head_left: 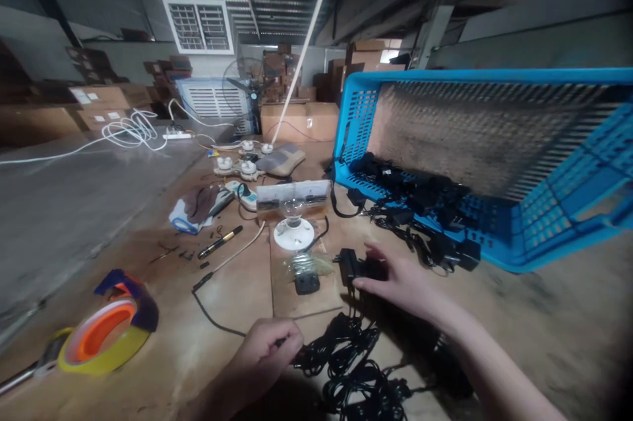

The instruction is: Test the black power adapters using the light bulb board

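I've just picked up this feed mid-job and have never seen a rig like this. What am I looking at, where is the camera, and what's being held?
This is one camera worn on a person's head, looking forward and down, so these are a person's own hands, not a machine's. The right hand grips a black power adapter. The left hand seems to pinch a black cable. On the brown work surface lie a lamp holder with a clear bulb and a roll of tape. A tilted blue plastic basket sits beyond the hands, with more black adapters against it.
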`<state>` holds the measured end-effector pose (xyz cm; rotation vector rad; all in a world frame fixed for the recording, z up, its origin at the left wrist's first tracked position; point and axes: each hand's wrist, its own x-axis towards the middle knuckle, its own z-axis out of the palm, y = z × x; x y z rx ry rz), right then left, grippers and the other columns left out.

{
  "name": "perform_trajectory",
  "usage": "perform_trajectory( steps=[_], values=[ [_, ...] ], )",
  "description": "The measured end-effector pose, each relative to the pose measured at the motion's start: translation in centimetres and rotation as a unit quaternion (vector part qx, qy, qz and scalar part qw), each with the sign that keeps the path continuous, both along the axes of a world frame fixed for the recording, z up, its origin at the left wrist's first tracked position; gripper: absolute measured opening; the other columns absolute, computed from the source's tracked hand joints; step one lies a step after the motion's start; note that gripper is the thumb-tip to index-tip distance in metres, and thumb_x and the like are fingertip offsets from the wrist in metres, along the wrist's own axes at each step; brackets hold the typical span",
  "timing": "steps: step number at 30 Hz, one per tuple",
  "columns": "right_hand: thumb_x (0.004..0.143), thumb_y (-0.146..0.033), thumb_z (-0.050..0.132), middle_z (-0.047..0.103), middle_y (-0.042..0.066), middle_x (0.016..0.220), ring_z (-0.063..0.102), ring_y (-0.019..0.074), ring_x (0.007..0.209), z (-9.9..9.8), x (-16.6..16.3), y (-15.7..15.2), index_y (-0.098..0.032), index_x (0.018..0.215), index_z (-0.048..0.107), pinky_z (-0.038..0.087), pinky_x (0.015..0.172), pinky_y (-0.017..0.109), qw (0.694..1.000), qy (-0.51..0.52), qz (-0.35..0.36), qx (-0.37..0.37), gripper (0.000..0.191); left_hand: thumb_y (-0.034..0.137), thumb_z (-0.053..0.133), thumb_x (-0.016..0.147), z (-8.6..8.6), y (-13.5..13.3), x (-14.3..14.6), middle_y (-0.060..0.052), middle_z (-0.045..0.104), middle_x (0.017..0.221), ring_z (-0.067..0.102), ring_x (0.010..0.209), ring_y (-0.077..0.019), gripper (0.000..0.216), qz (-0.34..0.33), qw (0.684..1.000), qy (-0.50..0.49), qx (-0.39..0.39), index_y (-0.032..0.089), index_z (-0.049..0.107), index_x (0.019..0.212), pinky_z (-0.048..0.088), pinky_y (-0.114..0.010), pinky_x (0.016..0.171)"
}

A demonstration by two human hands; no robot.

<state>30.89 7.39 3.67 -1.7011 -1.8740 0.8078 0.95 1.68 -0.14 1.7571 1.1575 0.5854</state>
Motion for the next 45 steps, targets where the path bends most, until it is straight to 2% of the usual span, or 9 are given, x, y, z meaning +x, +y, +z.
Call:
perform_trajectory(
  steps=[2,5,10,13,19,32,37,41,45],
  values=[
    [0.064,-0.044,0.085,0.061,0.015,0.133,0.053,0.0358,0.125,-0.5,-0.3,2.2,-0.019,0.135,0.056,0.040,0.106,0.049,0.997,-0.053,0.033,0.035,0.081,0.038,0.046,0.092,-0.4,0.2,-0.1,0.002,0.047,0.063,0.046,0.064,-0.0146,0.035,-0.011,1.000,-0.006,0.010,0.017,0.050,0.064,0.031,-0.024,0.059],
    [0.058,-0.034,0.087,0.067,0.014,0.118,0.060,0.0344,0.112,-0.7,-2.0,3.5,-0.015,0.122,0.063,0.045,0.100,0.048,0.994,-0.068,0.075,0.051,0.070,0.046,0.048,0.093,-1.1,0.5,-0.5,0.000,0.052,0.065,0.050,0.066,-0.0158,0.041,-0.008,0.999,-0.032,0.003,0.017,0.052,0.065,0.035,-0.024,0.061],
    [0.065,-0.023,0.080,0.059,0.008,0.127,0.060,0.0255,0.113,0.5,-5.1,0.4,-0.024,0.139,0.049,0.048,0.098,0.039,0.984,0.011,0.141,0.112,0.080,0.066,0.052,0.091,-1.2,0.5,-1.3,-0.004,0.063,0.069,0.058,0.070,-0.0189,0.056,0.011,0.990,-0.133,-0.050,0.015,0.061,0.069,0.043,-0.025,0.069],
    [0.063,-0.027,0.084,0.052,0.011,0.135,0.053,0.0301,0.121,0.1,-7.1,-1.2,-0.025,0.147,0.044,0.044,0.105,0.044,0.968,-0.031,0.199,0.152,0.093,0.070,0.055,0.089,-1.0,0.4,-1.4,-0.005,0.065,0.068,0.058,0.069,-0.0185,0.060,0.022,0.983,-0.167,-0.077,0.014,0.064,0.070,0.044,-0.026,0.069],
    [0.064,-0.029,0.084,0.055,0.017,0.126,0.052,0.0359,0.115,-1.1,-10.1,-1.8,-0.015,0.146,0.046,0.048,0.099,0.051,0.951,-0.184,0.194,0.157,0.091,0.062,0.069,0.079,-1.3,0.5,-1.2,-0.004,0.064,0.070,0.056,0.067,-0.0169,0.048,0.036,0.984,-0.157,-0.076,0.014,0.067,0.074,0.041,-0.024,0.063],
    [0.060,-0.023,0.081,0.058,0.015,0.120,0.054,0.0339,0.109,-0.8,-10.7,-1.8,-0.015,0.139,0.054,0.050,0.096,0.050,0.958,-0.154,0.180,0.158,0.084,0.078,0.048,0.087,-2.2,0.5,-0.9,-0.004,0.061,0.065,0.058,0.068,-0.0179,0.068,0.035,0.996,-0.084,-0.013,0.015,0.062,0.065,0.043,-0.025,0.066],
    [0.061,-0.034,0.083,0.057,0.015,0.129,0.055,0.0351,0.115,-0.5,-8.3,-0.9,-0.020,0.145,0.050,0.048,0.100,0.052,0.962,-0.124,0.175,0.167,0.092,0.077,0.051,0.086,-2.3,0.6,-0.9,-0.005,0.067,0.070,0.060,0.071,-0.0188,0.066,0.047,0.994,-0.092,-0.028,0.014,0.067,0.070,0.046,-0.025,0.069],
    [0.067,-0.039,0.080,0.043,0.018,0.153,0.037,0.0432,0.141,1.1,-3.1,-2.1,-0.022,0.153,0.040,0.032,0.113,0.063,0.967,-0.161,0.071,0.183,0.096,0.052,0.065,0.086,-2.5,0.5,-0.6,-0.006,0.071,0.072,0.062,0.069,-0.0182,0.041,0.035,0.997,-0.070,-0.014,0.014,0.076,0.075,0.042,-0.022,0.060],
    [0.074,-0.036,0.079,0.037,0.008,0.160,0.036,0.0437,0.143,-0.7,-1.0,-5.2,-0.044,0.153,0.034,0.039,0.109,0.066,0.945,-0.151,0.267,0.110,0.090,0.042,0.069,0.086,-2.6,0.3,-0.4,-0.004,0.072,0.071,0.063,0.067,-0.0169,0.029,-0.064,0.996,-0.070,0.001,0.017,0.082,0.084,0.041,-0.021,0.059]
  ],
)
